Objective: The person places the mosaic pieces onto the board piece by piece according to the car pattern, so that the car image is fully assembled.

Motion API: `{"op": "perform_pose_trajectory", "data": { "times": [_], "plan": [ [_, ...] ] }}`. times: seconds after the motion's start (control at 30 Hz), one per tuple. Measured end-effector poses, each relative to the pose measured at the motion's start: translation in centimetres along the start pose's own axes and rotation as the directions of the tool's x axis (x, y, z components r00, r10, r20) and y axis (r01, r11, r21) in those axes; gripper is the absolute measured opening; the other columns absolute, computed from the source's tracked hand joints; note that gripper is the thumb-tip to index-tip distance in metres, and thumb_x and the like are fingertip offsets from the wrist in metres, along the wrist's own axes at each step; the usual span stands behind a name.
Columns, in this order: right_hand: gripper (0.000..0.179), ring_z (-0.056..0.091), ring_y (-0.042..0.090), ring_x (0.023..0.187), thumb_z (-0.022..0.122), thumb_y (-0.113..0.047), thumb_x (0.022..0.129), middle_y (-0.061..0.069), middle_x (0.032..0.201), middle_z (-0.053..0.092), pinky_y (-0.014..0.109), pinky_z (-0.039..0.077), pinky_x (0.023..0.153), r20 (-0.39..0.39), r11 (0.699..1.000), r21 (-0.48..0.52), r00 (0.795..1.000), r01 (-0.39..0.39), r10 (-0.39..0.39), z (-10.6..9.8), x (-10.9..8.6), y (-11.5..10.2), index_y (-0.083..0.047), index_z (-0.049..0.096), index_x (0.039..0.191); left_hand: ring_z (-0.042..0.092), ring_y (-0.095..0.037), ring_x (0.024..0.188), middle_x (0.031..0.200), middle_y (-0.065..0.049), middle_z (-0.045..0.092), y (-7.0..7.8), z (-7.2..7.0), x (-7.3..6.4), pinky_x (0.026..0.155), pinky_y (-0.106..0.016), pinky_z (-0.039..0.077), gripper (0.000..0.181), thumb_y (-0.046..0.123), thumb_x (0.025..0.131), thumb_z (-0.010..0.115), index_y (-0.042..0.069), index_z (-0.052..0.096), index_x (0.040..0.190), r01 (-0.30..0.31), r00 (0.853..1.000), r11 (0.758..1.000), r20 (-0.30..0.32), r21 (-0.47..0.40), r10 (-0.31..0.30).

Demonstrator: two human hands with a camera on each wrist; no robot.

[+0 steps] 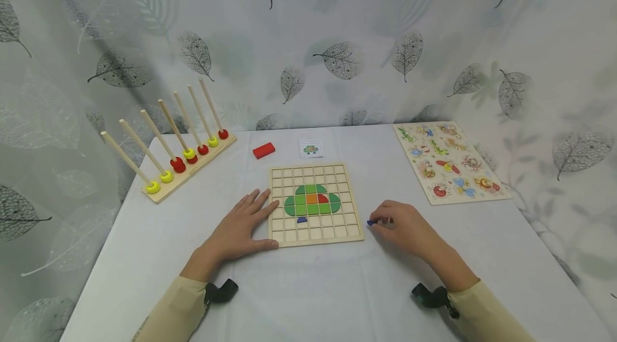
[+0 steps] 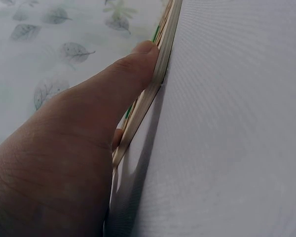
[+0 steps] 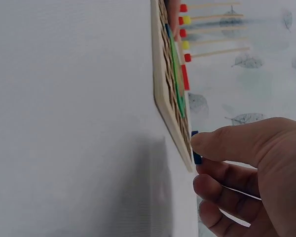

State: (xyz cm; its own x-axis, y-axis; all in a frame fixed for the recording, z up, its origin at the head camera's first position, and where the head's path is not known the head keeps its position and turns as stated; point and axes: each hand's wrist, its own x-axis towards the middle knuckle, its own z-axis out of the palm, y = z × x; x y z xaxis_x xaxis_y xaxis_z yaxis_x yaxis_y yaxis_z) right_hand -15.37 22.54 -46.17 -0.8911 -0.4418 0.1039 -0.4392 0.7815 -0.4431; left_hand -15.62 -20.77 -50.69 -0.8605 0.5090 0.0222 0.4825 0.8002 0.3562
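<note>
A square wooden grid board (image 1: 354, 232) lies in the middle of the table. Set in its cells are green pieces (image 1: 301, 209), an orange piece (image 1: 311, 199) and a red piece (image 1: 322, 199), forming a rounded shape. Just below them is a dark blue half-round piece (image 1: 302, 219). My left hand (image 1: 237, 230) rests spread at the board's left side, its thumb along the front left corner. Right of the board, my right hand (image 1: 407, 228) pinches another small blue piece (image 3: 196, 148) between thumb and forefinger, its other fingers loosely curled.
Behind the board lie a red block (image 1: 263, 150) and a small pattern card (image 1: 310, 149). A pegged wooden stand (image 1: 193, 169) with red and yellow beads is at the back left. An insect picture board (image 1: 450, 165) lies at the back right, near the leaf-patterned curtain (image 1: 366, 96).
</note>
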Motion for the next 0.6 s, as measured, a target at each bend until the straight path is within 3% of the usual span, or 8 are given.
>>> {"op": "perform_pose_trajectory", "data": {
  "times": [0.6],
  "plan": [
    [0.022,0.064,0.011,0.088,0.088,-0.002,0.089,-0.012,0.101,0.071,0.03,0.058,0.073,-0.024,0.985,0.042,0.985,0.169,-0.168,-1.2,2.8,-2.2,-0.018,0.081,0.103,0.008,-0.029,0.167,0.181,-0.001,0.017,-0.2,0.1,0.0,0.133,-0.051,0.013,0.105,0.083,0.089,0.064,0.025,0.036,0.172,-0.011,1.0,1.0,-0.006,-0.002,0.011]
  ]
}}
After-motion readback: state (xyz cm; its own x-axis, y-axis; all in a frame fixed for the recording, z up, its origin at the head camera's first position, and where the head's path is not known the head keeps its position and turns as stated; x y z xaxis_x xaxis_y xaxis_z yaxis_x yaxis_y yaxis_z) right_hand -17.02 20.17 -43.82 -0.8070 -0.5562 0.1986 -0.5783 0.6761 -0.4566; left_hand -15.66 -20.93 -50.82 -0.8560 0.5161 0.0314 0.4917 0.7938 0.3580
